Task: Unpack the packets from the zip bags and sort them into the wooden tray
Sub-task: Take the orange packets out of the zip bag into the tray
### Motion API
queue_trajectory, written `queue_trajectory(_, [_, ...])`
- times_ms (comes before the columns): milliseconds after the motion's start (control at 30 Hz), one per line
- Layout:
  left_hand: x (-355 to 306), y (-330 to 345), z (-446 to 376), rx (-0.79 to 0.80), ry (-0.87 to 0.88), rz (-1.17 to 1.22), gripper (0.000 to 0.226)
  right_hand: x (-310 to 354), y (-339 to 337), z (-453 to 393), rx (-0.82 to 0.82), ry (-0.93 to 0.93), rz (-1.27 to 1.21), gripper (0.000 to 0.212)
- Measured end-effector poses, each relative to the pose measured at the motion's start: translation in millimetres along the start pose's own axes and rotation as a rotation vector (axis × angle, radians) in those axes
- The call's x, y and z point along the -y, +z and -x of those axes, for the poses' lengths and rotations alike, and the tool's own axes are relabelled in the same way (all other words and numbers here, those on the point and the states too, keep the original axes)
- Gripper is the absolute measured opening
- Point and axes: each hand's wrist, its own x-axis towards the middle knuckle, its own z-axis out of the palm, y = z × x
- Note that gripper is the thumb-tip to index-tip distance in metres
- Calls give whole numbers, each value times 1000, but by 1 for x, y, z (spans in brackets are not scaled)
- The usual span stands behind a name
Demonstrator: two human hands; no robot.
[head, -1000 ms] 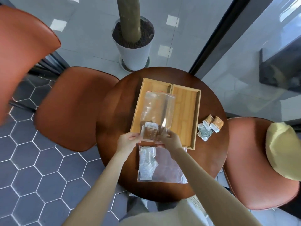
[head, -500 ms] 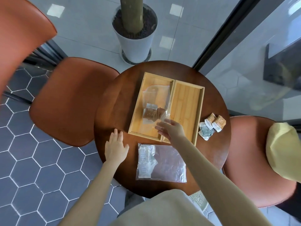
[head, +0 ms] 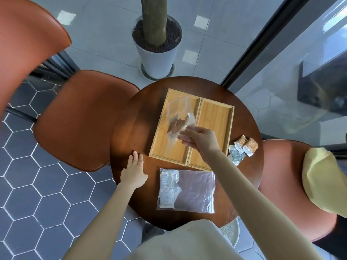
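Observation:
A wooden tray with two long compartments lies on the round table. My right hand pinches the near edge of a clear zip bag and holds it tilted above the left compartment. Brown packets hang inside that bag. My left hand rests flat on the table, left of the tray. A second zip bag lies flat at the table's near edge, with white packets in its left end. Both tray compartments show bare wood.
Loose brown and grey packets lie on the table right of the tray. Orange chairs stand left and right, the right one bearing a yellow cushion. A potted tree stands beyond the table, glass wall at right.
The zip bag with brown packets lay in the left compartment half a second ago; my right hand has now taken its edge and lifted it. My left hand stays flat on the table.

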Motion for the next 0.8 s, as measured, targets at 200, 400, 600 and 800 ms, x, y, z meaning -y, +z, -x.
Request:
queue_trajectory(200, [4, -2, -2, 49, 6, 32, 71, 18, -1, 9, 25, -14, 55, 7])
queue_trajectory(400, [2, -5, -1, 67, 6, 20, 71, 24, -8, 19, 119, 59, -179, 12])
queue_trajectory(600, [2, -7, 0, 77, 11, 42, 71, 15, -19, 36, 189, 142, -279, 21])
queue_trajectory(800, [1, -17, 3, 102, 1, 143, 66, -13, -31, 61, 201, 177, -298, 17])
